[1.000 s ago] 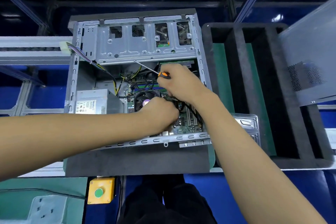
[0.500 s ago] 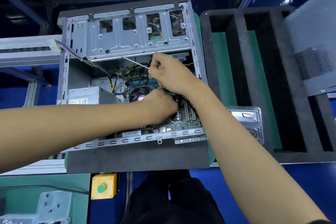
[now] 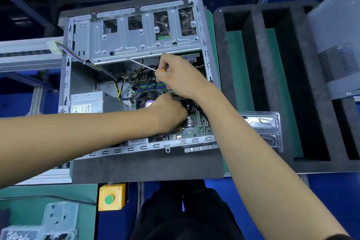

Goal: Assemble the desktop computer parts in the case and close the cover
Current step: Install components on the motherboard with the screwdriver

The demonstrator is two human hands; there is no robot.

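Both hands are deep in the open computer case [image 3: 134, 45], which lies on its side on grey foam. The right hand [image 3: 181, 76] grips a screwdriver [image 3: 141, 64], its shaft pointing away to the left. Just below it, the left hand [image 3: 167, 112] curls beside the CPU fan [image 3: 146, 100]; I cannot tell what it holds.

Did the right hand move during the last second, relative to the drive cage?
Yes, slightly. The right hand, gripping the screwdriver, shifted away from the person; its knuckles now meet the drive cage lower edge.
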